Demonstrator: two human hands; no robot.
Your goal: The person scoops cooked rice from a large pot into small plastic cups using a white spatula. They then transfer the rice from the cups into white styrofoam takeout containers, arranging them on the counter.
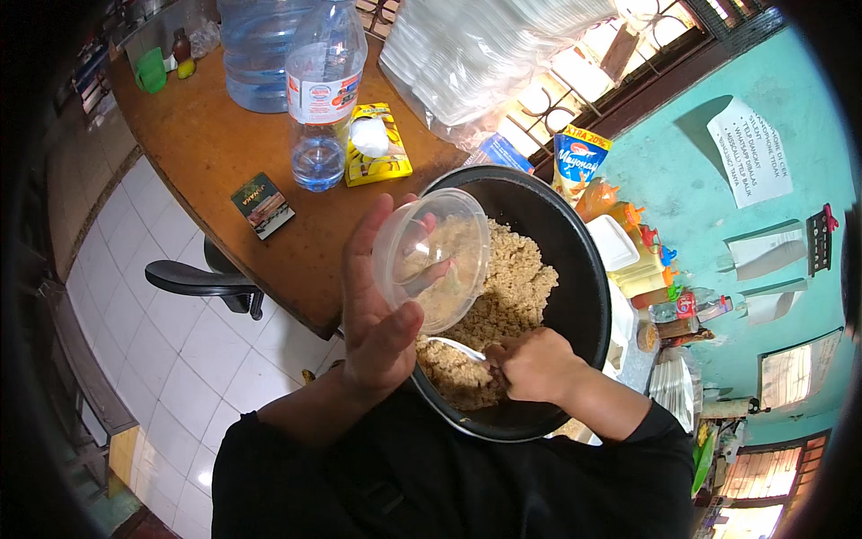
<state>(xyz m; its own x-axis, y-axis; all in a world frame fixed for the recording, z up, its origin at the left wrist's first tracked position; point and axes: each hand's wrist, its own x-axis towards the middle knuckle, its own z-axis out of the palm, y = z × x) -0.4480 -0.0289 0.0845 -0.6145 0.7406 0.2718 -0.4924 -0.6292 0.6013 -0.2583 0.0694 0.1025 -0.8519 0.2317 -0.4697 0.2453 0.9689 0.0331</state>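
A large dark round pot (584, 269) holds a mass of brown cooked rice (515, 269). My left hand (377, 323) holds a clear round plastic container (431, 263) tilted over the pot's left side, its wide rim facing me; the fingers show through its wall. Below it, my right hand (542, 367) is closed around the handle of a white spoon or rice scoop (458, 347), whose head lies at the rice near the pot's near left side. The fingers hide most of the handle.
Left of the pot, a wooden table (182, 141) carries a plastic water bottle (323, 135), a yellow box (380, 148) and a small dark box (262, 205). Sauce bottles (640, 249) and a mayonnaise pouch (579, 162) stand to the right. A black chair armrest (195, 279) is below the table.
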